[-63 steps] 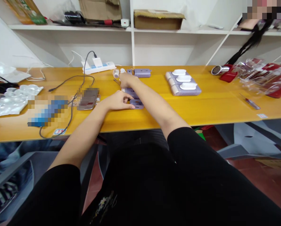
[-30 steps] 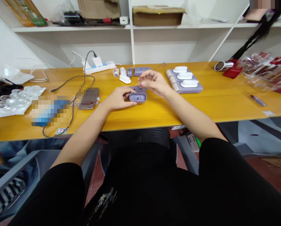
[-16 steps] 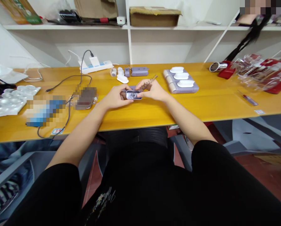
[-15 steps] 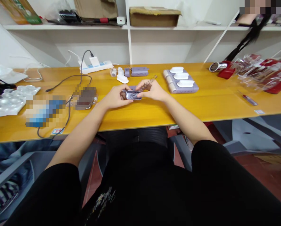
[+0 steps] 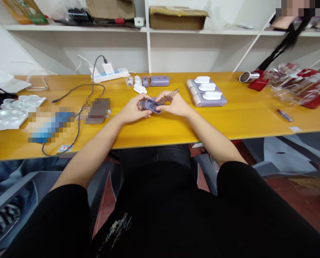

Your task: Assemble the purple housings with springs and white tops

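Note:
Over the table's front middle, my left hand (image 5: 134, 109) is closed around a small purple-grey plastic housing (image 5: 152, 106), its hollow opening tilted toward me. My right hand (image 5: 174, 104) is closed at the other side of it, with the thumb against the opening's rim. A translucent brownish, ridged strip (image 5: 173, 94) sticks up past the right fingers; how it is held is hidden. Behind the hands lie a white oval part (image 5: 140, 88), small white-capped parts (image 5: 137, 81) and a purple perforated housing (image 5: 160, 81).
To the right, purple housings (image 5: 208, 102) stand side by side, with white oval parts on them. A power strip (image 5: 110, 76) and cables lie at the back left. Clear blister packs (image 5: 11, 111) are far left. A metal drum grater (image 5: 249, 76) and red-and-clear parts (image 5: 291, 84) are far right.
The housing has tilted in my hands, its opening now slanting down to the right. Both hands keep their hold in nearly the same place.

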Available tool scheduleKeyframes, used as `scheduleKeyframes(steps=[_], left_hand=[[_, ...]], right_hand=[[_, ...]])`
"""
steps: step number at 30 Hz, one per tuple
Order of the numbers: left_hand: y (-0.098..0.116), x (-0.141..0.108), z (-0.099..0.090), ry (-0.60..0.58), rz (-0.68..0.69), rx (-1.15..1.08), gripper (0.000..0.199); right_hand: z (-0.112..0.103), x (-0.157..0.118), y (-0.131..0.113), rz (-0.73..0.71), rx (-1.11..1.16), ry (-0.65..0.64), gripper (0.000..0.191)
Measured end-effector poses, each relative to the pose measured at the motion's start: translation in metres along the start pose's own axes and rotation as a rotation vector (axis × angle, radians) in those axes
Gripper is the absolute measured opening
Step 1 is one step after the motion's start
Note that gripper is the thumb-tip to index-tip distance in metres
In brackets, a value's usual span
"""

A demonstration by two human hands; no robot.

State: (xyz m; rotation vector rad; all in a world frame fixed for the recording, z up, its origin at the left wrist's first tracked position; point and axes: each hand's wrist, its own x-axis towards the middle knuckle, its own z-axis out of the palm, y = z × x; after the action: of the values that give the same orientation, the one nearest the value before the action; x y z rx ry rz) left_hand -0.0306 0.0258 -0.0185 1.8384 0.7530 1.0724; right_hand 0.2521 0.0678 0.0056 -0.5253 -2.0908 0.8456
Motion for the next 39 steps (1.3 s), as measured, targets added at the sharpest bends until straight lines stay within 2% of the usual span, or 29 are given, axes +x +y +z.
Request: scheduleKeyframes(steps=[7, 15, 19, 23, 28, 39], left_hand=[[-0.012, 0.005, 0.003, 0.037, 0.006, -0.149, 0.078], [-0.004, 0.006, 0.010, 0.078, -0.025, -0.204, 0.082], [-0.001, 0.007, 0.013, 0.063, -0.050, -0.249, 0.087], [0.000, 0.006, 0.011, 0.031, -0.136, -0.288, 0.074], [-0.005, 0.007, 0.012, 0.122, -0.151, -0.242, 0.053], [-0.004, 0.007, 0.017, 0.158, -0.107, -0.191, 0.054]], right_hand=[[-0.001, -0.001, -0.006, -0.004, -0.098, 0.068, 0.054], [0.002, -0.002, -0.009, 0.003, -0.104, 0.062, 0.045], [0.003, -0.002, -0.006, -0.016, -0.138, 0.061, 0.043], [0.004, -0.002, -0.002, -0.049, -0.163, 0.047, 0.045], [0.007, -0.003, -0.002, -0.133, -0.232, 0.008, 0.043], [0.010, -0.004, -0.004, -0.219, -0.300, -0.015, 0.042]])
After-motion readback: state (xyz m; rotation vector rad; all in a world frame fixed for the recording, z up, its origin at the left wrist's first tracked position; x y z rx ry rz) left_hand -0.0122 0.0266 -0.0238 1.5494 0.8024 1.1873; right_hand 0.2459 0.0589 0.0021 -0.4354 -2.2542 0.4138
